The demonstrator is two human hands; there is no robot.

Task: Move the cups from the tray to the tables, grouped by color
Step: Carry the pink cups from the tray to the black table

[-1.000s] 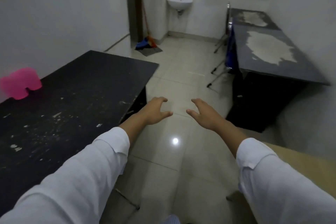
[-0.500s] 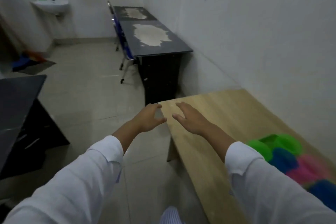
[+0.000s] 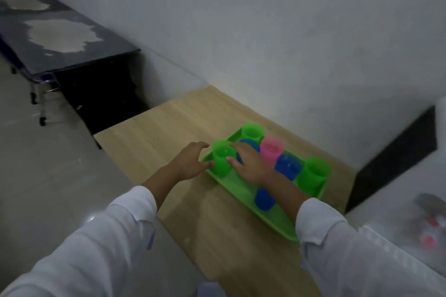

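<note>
A green tray (image 3: pixel 241 188) lies on the wooden table (image 3: pixel 193 123) by the wall. On it stand three green cups, a pink cup (image 3: pixel 271 149) and three blue cups. The nearest-left green cup (image 3: pixel 221 160) sits between my hands. My left hand (image 3: pixel 190 163) hovers at its left side with fingers spread and relaxed, thumb close to the cup. My right hand (image 3: pixel 248 164) is at its right side, fingers extended over a blue cup (image 3: pixel 248 143) that is mostly hidden. Neither hand grips anything. Another blue cup (image 3: pixel 288 166) and a green cup (image 3: pixel 313 172) stand further right.
A dark table (image 3: pixel 55 38) with worn pale patches stands further back along the wall, a chair frame (image 3: pixel 38 94) tucked beside it. Grey tiled floor (image 3: pixel 48 176) lies to the left. A blurred white surface (image 3: pixel 410 224) with small objects is at the right edge.
My view has swung right from the black table and floor to the wooden table with the tray. Both hands have come down around the near-left green cup.
</note>
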